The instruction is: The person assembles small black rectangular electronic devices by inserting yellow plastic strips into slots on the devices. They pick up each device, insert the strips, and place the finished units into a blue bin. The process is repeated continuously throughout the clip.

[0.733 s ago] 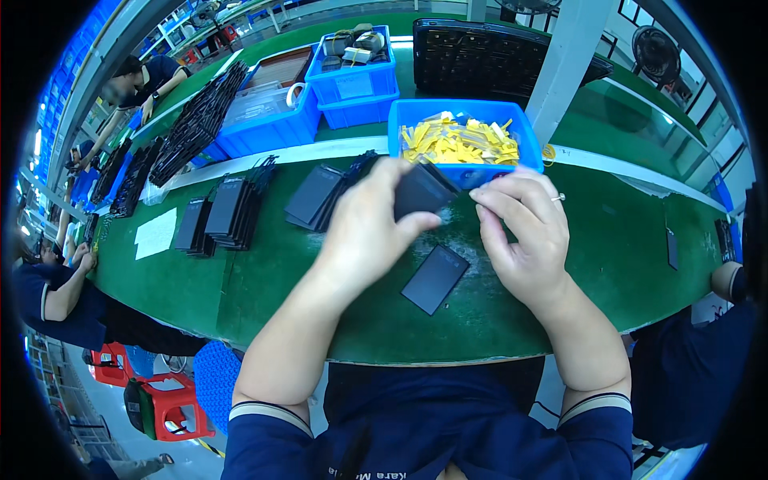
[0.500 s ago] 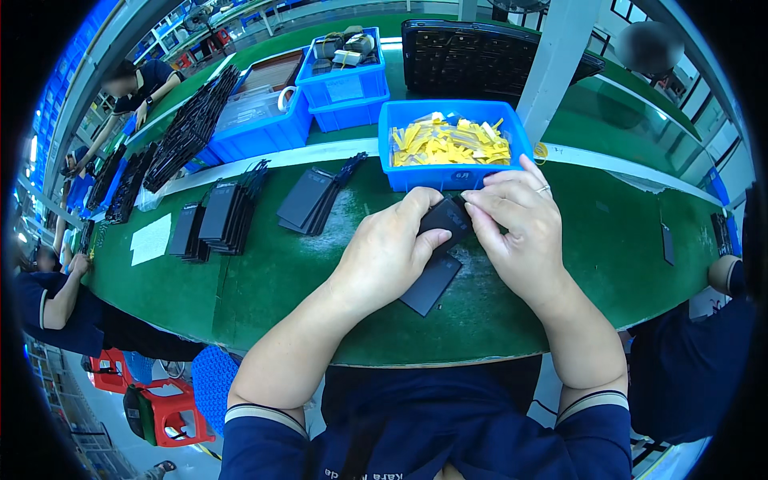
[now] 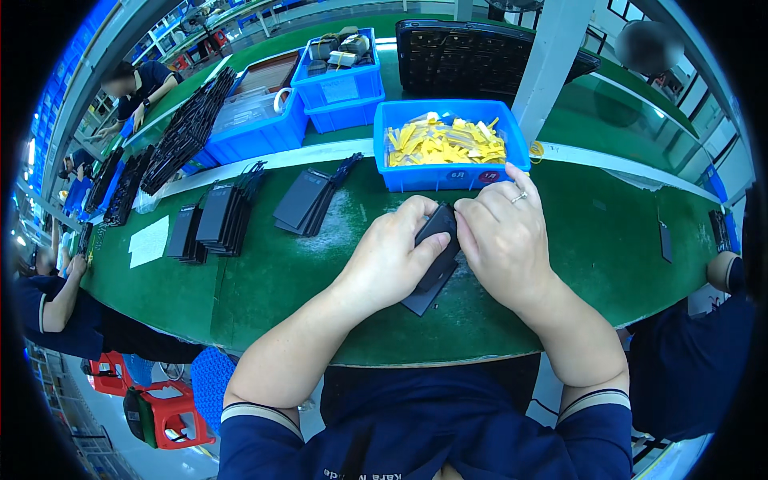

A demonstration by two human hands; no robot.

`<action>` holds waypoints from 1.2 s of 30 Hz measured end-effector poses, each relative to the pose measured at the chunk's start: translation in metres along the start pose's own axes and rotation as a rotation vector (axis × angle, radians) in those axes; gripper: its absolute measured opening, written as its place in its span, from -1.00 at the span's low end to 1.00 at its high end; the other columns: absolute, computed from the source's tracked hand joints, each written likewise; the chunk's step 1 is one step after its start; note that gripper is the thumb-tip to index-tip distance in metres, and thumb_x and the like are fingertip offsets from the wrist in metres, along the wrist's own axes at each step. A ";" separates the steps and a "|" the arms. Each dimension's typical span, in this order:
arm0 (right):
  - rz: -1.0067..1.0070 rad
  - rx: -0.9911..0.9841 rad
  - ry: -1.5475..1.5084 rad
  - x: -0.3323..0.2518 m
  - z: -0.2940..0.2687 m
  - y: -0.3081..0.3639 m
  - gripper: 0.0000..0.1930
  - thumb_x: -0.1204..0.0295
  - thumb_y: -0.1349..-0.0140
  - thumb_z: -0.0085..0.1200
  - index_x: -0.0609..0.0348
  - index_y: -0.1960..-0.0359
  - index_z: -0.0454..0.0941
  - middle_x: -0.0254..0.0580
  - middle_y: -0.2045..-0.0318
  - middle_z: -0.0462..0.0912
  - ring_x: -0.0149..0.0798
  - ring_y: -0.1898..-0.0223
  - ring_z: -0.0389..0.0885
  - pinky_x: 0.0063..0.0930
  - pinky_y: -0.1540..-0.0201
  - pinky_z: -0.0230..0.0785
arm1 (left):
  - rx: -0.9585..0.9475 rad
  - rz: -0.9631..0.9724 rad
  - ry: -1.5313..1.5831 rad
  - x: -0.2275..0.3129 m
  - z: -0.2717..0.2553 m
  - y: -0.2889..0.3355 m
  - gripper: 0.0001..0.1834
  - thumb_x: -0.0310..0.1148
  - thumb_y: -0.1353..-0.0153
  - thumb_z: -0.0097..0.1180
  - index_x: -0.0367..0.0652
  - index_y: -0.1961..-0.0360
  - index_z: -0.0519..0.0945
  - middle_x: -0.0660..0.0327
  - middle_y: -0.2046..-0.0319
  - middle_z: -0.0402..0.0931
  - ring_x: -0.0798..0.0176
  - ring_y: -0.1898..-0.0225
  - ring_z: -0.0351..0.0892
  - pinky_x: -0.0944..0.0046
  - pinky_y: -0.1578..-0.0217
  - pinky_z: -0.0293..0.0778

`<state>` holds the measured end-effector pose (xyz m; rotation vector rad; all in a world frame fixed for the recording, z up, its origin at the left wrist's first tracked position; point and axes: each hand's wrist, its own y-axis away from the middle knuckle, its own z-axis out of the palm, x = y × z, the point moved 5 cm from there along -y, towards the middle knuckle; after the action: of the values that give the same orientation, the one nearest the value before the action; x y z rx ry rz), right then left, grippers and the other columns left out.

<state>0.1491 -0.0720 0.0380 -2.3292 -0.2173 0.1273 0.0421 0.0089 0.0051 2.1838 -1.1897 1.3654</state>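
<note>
My left hand [image 3: 392,248] is closed round a flat black rectangular pack [image 3: 432,250], its thumb lying across the face. The pack is tilted, and its upper end meets the pinched fingertips of my right hand [image 3: 506,240]. What those fingertips grip at that end is partly hidden. Under the held pack another flat black pack [image 3: 422,301] lies on the green tabletop. Just beyond my hands stands a blue bin [image 3: 432,179] of yellow strips [image 3: 448,142].
Stacked black packs with dark leads [image 3: 306,202] lie left of my hands, with more stacks [image 3: 220,220] and a white sheet [image 3: 150,242] farther left. Blue crates [image 3: 340,88] stand behind them. A grey post [image 3: 552,76] rises behind the bin. Co-workers sit at both sides.
The held pack has turned to a steeper tilt, showing more of its edge. My right hand has rolled over and moved slightly left and down, fingers tighter against the pack's upper end.
</note>
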 end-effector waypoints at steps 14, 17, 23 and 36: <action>0.789 -0.351 -1.419 0.052 0.021 0.008 -0.81 0.41 -0.16 0.18 0.32 0.32 0.65 -0.20 0.39 0.67 -0.41 0.35 0.59 -0.53 0.14 0.41 | -0.100 0.100 0.069 0.009 -0.015 -0.003 -0.77 -0.34 -0.16 0.10 -0.27 0.23 0.49 0.01 0.39 0.57 0.02 0.33 0.58 0.17 0.29 0.44; 0.785 -0.359 -1.364 0.043 0.018 0.007 -0.82 0.42 -0.11 0.25 0.29 0.32 0.66 -0.25 0.42 0.67 -0.49 0.36 0.55 -0.58 0.21 0.40 | -0.126 0.102 0.081 0.006 -0.012 -0.002 -0.76 -0.33 -0.17 0.11 -0.27 0.22 0.50 0.09 0.38 0.55 0.16 0.33 0.55 0.25 0.28 0.42; 0.702 -0.320 -1.195 0.041 0.017 0.008 -0.86 0.44 -0.08 0.26 0.27 0.41 0.64 -0.27 0.44 0.66 -0.50 0.38 0.55 -0.60 0.27 0.40 | -0.104 0.142 0.038 0.010 -0.011 0.000 -0.73 -0.31 -0.17 0.13 -0.27 0.19 0.50 0.15 0.38 0.52 0.26 0.34 0.51 0.31 0.30 0.41; 0.534 -0.350 -1.023 0.044 0.004 0.000 -0.86 0.47 -0.06 0.21 0.24 0.35 0.67 -0.19 0.47 0.66 -0.37 0.41 0.59 -0.51 0.28 0.41 | -0.072 0.088 0.078 0.007 -0.021 0.000 -0.76 -0.34 -0.18 0.14 -0.27 0.21 0.51 0.23 0.37 0.52 0.42 0.34 0.47 0.40 0.25 0.39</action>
<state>0.1915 -0.0604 0.0343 -2.3893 -0.1047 1.6560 0.0312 0.0192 0.0213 2.0321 -1.2986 1.4057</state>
